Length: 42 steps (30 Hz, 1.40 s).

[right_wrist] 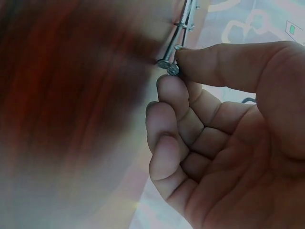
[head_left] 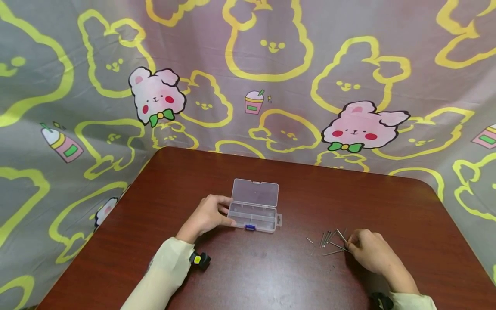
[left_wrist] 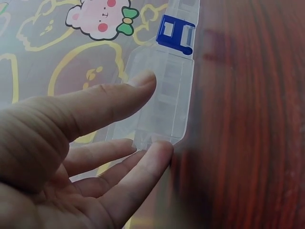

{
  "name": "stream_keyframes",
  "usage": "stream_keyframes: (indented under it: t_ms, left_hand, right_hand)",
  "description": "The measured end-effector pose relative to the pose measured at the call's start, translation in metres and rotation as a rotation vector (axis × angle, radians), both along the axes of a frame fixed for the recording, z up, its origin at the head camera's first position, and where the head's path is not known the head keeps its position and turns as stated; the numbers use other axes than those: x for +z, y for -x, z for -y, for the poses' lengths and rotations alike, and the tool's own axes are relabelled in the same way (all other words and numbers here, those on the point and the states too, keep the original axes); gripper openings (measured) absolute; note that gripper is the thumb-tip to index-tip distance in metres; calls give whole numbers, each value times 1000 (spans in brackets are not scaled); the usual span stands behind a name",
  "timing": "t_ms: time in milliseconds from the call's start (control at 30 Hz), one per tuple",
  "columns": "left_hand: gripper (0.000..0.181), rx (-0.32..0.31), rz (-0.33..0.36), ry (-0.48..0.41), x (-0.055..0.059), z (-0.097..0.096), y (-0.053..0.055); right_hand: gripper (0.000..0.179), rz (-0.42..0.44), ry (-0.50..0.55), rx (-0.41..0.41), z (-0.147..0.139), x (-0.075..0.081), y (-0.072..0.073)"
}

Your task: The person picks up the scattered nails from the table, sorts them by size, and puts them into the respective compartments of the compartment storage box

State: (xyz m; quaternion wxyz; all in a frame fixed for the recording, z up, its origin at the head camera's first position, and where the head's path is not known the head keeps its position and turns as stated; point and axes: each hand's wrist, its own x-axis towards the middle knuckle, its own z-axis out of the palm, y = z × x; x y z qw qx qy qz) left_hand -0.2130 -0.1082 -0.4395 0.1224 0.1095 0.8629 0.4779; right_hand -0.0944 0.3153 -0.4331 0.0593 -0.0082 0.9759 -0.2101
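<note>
A clear plastic compartment box [head_left: 264, 224] stands on the table with its lid [head_left: 255, 193] raised at the back and a blue latch [head_left: 250, 227] in front. My left hand [head_left: 207, 214] holds the box's left end, thumb at the front corner and fingers farther back. In the left wrist view, the thumb overlaps the clear plastic near the blue latch. To the right, my right hand [head_left: 370, 250] pinches a metal nail [head_left: 341, 235] between thumb and index finger. Other nails [head_left: 327, 237] lie loose beside its fingertips. The right wrist view shows flat nail heads [right_wrist: 172, 69] at the fingertips.
The brown wooden table [head_left: 186, 172] has rounded back corners. Behind it hangs a grey curtain [head_left: 286, 94] with cartoon prints. A short nail [head_left: 309, 240] lies left of the pile. Black straps [head_left: 381, 300] circle the wrists.
</note>
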Motion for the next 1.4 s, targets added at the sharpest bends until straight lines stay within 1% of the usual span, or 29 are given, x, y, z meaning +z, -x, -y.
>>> stream_keyframes:
  t_ms: [133, 233, 333, 400, 500, 600, 667, 733, 900, 1000, 1200, 1400]
  left_hand:
    - [70, -3, 5, 1, 1, 0, 0]
    - [70, -4, 8, -1, 3, 0, -1]
    - [70, -2, 10, -2, 3, 0, -1]
    - [69, -1, 10, -1, 2, 1, -1]
    - [69, 6, 13, 0, 1, 1, -1]
    - [68, 10, 13, -5, 0, 2, -1]
    - [68, 11, 19, -5, 0, 2, -2]
    - [68, 8, 16, -2, 0, 2, -2]
    - [68, 11, 19, 3, 1, 1, -3]
    - [68, 12, 30, 0, 1, 1, -3]
    - [69, 12, 23, 13, 3, 0, -2]
    - [70, 0, 22, 30, 2, 0, 0]
  right_hand:
    - [11, -39, 15, 5, 0, 0, -2]
    - [13, -77, 14, 15, 1, 1, 0]
    - [12, -81, 34, 8, 1, 4, 1]
    - [11, -60, 87, -17, 2, 5, 2]
    - [11, -14, 216, -71, 4, 6, 3]
    - [11, -12, 323, -108, 6, 6, 5]
    - [11, -31, 354, -116, 8, 5, 5]
    - [9, -59, 371, -114, 9, 4, 5]
    - [7, -92, 396, -95, 15, 4, 6]
    - [8, -90, 400, -82, 19, 4, 7]
    - [8, -91, 398, -34, 28, 11, 18]
    - [9, -80, 421, -11, 42, 18, 27]
